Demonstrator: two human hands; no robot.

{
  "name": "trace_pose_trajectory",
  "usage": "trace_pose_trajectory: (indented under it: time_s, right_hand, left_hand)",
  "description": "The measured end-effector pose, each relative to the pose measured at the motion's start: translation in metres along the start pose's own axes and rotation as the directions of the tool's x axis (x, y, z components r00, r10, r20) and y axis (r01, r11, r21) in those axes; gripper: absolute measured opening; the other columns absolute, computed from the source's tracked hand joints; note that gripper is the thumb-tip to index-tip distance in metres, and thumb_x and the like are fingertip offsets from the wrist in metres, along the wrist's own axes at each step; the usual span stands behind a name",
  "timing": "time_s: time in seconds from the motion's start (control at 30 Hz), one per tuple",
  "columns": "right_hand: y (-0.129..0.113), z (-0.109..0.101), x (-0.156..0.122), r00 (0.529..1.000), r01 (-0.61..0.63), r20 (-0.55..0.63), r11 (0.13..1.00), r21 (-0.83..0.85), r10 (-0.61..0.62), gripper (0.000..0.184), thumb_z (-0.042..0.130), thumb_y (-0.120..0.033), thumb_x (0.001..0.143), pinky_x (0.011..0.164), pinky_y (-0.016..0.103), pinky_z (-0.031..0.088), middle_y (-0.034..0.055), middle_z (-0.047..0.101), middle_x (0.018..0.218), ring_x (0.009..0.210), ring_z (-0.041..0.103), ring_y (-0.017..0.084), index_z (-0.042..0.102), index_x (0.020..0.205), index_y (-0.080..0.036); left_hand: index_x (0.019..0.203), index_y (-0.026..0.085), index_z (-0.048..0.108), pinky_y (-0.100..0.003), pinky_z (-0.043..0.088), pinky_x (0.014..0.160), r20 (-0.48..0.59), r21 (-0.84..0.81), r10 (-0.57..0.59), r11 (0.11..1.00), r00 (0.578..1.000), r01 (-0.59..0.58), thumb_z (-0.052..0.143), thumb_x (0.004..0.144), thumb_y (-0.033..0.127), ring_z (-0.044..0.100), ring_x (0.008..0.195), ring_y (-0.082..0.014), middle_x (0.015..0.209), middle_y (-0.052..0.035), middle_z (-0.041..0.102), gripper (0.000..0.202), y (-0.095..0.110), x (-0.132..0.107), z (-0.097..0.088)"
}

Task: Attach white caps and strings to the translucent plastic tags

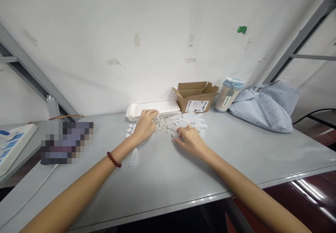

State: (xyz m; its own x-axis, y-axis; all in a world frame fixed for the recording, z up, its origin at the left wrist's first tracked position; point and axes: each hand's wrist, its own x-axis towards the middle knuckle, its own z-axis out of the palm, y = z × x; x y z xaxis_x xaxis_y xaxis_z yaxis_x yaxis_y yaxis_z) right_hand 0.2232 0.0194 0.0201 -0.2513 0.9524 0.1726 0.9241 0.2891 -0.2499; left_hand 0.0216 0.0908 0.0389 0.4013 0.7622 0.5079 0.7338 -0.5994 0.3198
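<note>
My left hand is over the left side of a heap of thin, whitish, curved strips. Its fingers are bent and drawn together at the strips; whatever is between the fingertips is hidden. My right hand rests at the near edge of a pile of translucent plastic pieces, palm down, thumb and forefinger apart. Small white cap-like pieces lie left of my left hand, partly covered by it. One translucent, bottle-shaped piece lies on the table in front of that wrist.
Behind the heaps are a stack of white, flat packets and an open cardboard box. A lidded tumbler and a light-blue cloth bag stand to the right. A pixelated device with a cable lies left on the grey table.
</note>
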Motion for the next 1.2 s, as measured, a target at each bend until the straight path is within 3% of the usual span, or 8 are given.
trace_pose_trajectory:
  time_s: [0.13, 0.33, 0.4, 0.53, 0.63, 0.73, 1.2]
  right_hand:
    - [-0.002, 0.004, -0.001, 1.0, 0.015, -0.006, 0.997, 0.08, -0.015, 0.021, 0.061, -0.023, 0.082, 0.075, 0.035, 0.041, 0.0115, 0.067, 0.089, 0.093, 0.054, 0.027, 0.062, 0.099, -0.011]
    - [-0.001, 0.009, -0.001, 0.991, 0.078, -0.132, 0.929, 0.361, -0.031, 0.02, 0.059, -0.023, 0.082, 0.075, 0.034, 0.044, 0.0094, 0.066, 0.091, 0.088, 0.056, 0.022, 0.062, 0.099, -0.014]
    - [-0.003, 0.007, -0.002, 0.991, 0.081, -0.137, 0.857, 0.509, -0.012, 0.022, 0.059, -0.029, 0.082, 0.072, 0.031, 0.044, 0.0073, 0.065, 0.091, 0.085, 0.057, 0.019, 0.062, 0.1, -0.015]
    - [-0.012, 0.004, -0.005, 1.0, 0.022, -0.008, 0.637, 0.77, -0.025, 0.025, 0.058, -0.037, 0.083, 0.071, 0.029, 0.046, 0.0051, 0.066, 0.091, 0.079, 0.059, 0.015, 0.063, 0.096, -0.017]
    - [-0.015, 0.006, -0.006, 0.999, 0.012, 0.014, 0.484, 0.875, -0.051, 0.027, 0.06, -0.039, 0.082, 0.076, 0.031, 0.047, 0.0049, 0.064, 0.093, 0.082, 0.06, 0.015, 0.061, 0.099, -0.017]
    - [-0.014, 0.01, -0.007, 0.998, 0.017, 0.006, 0.394, 0.919, -0.058, 0.031, 0.063, -0.039, 0.08, 0.081, 0.032, 0.048, 0.0049, 0.064, 0.097, 0.088, 0.06, 0.016, 0.059, 0.102, -0.019]
    - [-0.016, 0.009, -0.007, 0.997, 0.079, -0.072, 0.371, 0.925, -0.032, 0.03, 0.059, -0.039, 0.084, 0.08, 0.035, 0.051, 0.0055, 0.066, 0.093, 0.082, 0.067, 0.017, 0.054, 0.106, -0.019]
  left_hand:
    - [0.132, 0.015, 0.048, -0.044, 0.044, 0.098, 0.019, -0.161, -0.126, 0.979, 0.992, 0.128, 0.04, 0.069, 0.004, 0.04, 0.125, -0.0257, 0.139, -0.0069, 0.047, 0.064, 0.002, -0.008, -0.014]
    - [0.138, 0.023, 0.04, -0.043, 0.048, 0.091, 0.102, -0.249, -0.162, 0.951, 0.981, 0.183, 0.04, 0.07, 0.008, 0.035, 0.13, -0.0265, 0.146, -0.0031, 0.039, 0.07, 0.008, -0.046, -0.024]
    - [0.138, 0.024, 0.039, -0.045, 0.047, 0.093, 0.112, -0.223, -0.145, 0.96, 0.983, 0.167, 0.04, 0.07, 0.008, 0.035, 0.129, -0.0273, 0.145, -0.0037, 0.04, 0.07, 0.012, -0.058, -0.023]
    - [0.137, 0.018, 0.04, -0.046, 0.042, 0.1, 0.12, -0.173, -0.027, 0.984, 0.992, 0.047, 0.039, 0.072, 0.004, 0.035, 0.127, -0.0258, 0.143, -0.0056, 0.042, 0.066, 0.026, -0.071, -0.018]
    - [0.135, 0.014, 0.042, -0.044, 0.039, 0.104, 0.078, -0.151, 0.058, 0.988, 0.995, -0.045, 0.039, 0.078, 0.005, 0.037, 0.124, -0.0248, 0.139, -0.0083, 0.046, 0.058, 0.042, -0.076, -0.014]
    - [0.134, 0.013, 0.042, -0.044, 0.04, 0.103, 0.048, -0.143, 0.072, 0.988, 0.996, -0.065, 0.04, 0.082, 0.007, 0.039, 0.123, -0.0251, 0.136, -0.0102, 0.047, 0.052, 0.055, -0.081, -0.011]
    - [0.132, 0.016, 0.044, -0.047, 0.044, 0.099, -0.022, -0.157, 0.115, 0.981, 0.993, -0.117, 0.041, 0.087, 0.011, 0.044, 0.121, -0.0264, 0.129, -0.0126, 0.052, 0.045, 0.059, -0.084, -0.01]
